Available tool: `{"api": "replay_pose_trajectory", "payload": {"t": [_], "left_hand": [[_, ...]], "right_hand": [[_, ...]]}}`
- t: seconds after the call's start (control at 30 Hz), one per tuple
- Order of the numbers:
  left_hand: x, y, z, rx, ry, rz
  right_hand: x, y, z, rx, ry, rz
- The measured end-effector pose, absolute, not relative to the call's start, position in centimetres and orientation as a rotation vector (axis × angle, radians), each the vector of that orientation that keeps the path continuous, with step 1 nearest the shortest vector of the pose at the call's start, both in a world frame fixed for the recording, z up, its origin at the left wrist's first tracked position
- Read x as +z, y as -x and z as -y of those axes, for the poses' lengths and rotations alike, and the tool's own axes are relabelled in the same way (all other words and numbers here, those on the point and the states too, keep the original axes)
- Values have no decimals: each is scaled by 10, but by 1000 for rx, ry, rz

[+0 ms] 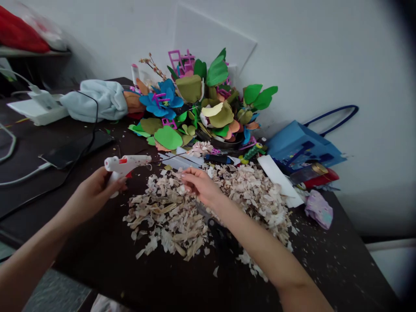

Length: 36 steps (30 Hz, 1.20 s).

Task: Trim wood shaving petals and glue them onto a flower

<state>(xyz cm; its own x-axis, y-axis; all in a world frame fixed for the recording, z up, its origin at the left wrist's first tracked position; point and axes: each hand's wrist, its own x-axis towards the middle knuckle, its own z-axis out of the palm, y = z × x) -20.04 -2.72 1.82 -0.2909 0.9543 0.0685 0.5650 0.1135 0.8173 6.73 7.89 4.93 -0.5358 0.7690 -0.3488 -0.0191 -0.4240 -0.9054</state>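
Note:
My left hand (102, 186) is wrapped round the handle of a white hot glue gun (130, 161) with a red trigger, its nozzle pointing right. My right hand (201, 184) has its fingers pinched together over a heap of pale dried petals and flakes (169, 221). What lies between those fingertips is too small to make out. Under the right forearm lie black-handled scissors (212, 225), partly hidden. A thin dark stem or wire runs between the glue gun's tip and a pale pink flower (200, 148) behind the right hand.
Colourful paper flowers (191, 108) stand against the wall. Translucent glue sticks (178, 159) lie before them. At right are a blue bag (302, 143), a white strip (279, 180) and a purple packet (319, 209). A phone (78, 148), cables and a pale blue cloth (97, 100) are at left.

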Motion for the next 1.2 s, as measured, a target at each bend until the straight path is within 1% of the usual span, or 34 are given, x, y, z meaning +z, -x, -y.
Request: {"api": "replay_pose_trajectory", "payload": {"t": [0.07,0.17,0.4,0.7,1.0,1.2], "left_hand": [[28,195,33,1085,-1489,-1770],[38,184,38,1114,-1572,-1687],[33,169,38,1159,-1570,-1569],[47,157,40,1093,-1498,-1657],[31,165,45,1033,-1616,-1678],[33,162,41,1049,-1608,-1644]], "right_hand": [[48,-65,-87,1972,1100,1245],[47,-63,-94,1942,1110,1233],[45,-63,-93,1939,1075,1225],[41,-64,-93,1944,1067,1218],[43,-66,-91,1944,1062,1225],[45,-67,-90,1952,1074,1236]]}}
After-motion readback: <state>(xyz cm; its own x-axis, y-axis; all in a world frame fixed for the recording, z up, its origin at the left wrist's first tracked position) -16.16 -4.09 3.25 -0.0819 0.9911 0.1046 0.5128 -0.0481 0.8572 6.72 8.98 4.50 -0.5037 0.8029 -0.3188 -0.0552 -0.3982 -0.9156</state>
